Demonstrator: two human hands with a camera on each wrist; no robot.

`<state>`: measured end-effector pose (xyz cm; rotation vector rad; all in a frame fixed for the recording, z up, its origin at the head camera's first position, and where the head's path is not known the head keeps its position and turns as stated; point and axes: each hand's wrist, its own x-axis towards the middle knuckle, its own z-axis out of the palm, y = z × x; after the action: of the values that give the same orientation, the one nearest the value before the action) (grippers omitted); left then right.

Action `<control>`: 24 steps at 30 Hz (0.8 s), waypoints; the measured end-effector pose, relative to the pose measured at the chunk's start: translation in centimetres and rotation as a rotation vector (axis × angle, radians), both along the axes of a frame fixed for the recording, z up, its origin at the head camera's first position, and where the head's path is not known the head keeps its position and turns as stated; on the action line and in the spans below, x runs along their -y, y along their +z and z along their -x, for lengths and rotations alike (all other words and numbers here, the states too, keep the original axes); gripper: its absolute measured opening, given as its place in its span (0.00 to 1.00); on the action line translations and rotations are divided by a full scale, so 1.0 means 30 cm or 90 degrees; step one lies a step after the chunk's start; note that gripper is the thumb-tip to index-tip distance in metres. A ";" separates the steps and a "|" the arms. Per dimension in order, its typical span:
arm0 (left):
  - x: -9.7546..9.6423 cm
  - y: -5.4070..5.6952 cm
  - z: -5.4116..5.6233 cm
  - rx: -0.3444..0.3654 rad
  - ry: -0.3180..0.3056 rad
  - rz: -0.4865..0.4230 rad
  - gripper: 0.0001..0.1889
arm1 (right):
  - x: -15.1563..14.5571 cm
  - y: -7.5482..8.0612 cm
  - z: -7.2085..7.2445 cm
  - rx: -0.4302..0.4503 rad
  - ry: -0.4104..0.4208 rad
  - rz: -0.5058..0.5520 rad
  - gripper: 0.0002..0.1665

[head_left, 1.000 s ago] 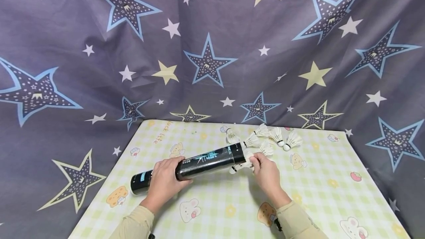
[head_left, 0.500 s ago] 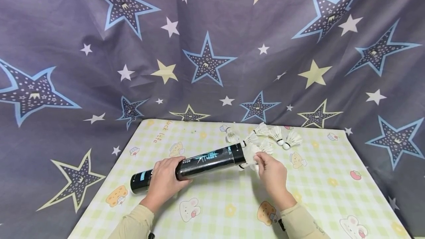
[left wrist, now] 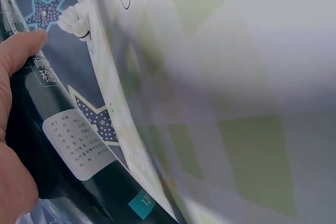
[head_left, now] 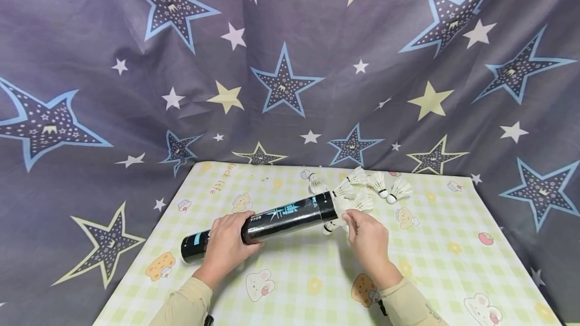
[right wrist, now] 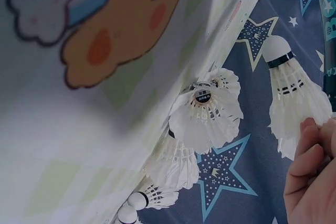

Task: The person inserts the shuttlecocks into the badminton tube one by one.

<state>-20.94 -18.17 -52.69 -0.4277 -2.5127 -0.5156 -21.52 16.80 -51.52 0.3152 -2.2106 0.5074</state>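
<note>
A black shuttlecock tube point(head_left: 283, 220) slants across the middle of the head view, its right end raised. My left hand point(head_left: 226, 239) wraps around its middle, and in the left wrist view the thumb lies along the printed side. Close to the tube's right end, my right hand point(head_left: 369, 240) pinches a white shuttlecock point(right wrist: 296, 98) by its feathers. The held shuttlecock's cork points left, beside and slightly below the tube's end in the head view. The tube's inside is hidden.
Several loose shuttlecocks point(head_left: 401, 191) lie behind the tube's right end, toward the table's back edge. A checked cloth with cartoon prints covers the table point(head_left: 299, 260). A dark star-patterned curtain point(head_left: 290, 64) hangs directly behind.
The right hand drew slightly right with the pinched shuttlecock, then came slightly back left. The tube shifted a little right and up in the left hand's grip. The loose shuttlecocks stayed put.
</note>
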 end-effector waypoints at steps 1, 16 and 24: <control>0.000 0.000 -0.001 -0.004 0.000 0.002 0.44 | -0.001 0.002 -0.002 -0.003 -0.003 -0.012 0.05; -0.022 0.010 -0.022 0.030 0.014 0.009 0.45 | 0.012 0.035 -0.031 0.126 -0.052 -0.028 0.06; -0.034 0.011 -0.029 0.081 0.039 0.046 0.46 | -0.002 0.050 -0.032 0.043 -0.046 -0.030 0.05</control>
<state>-20.07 -17.16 -52.36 -0.3545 -2.6643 -0.4417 -20.57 16.86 -50.01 0.2452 -2.2937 0.4328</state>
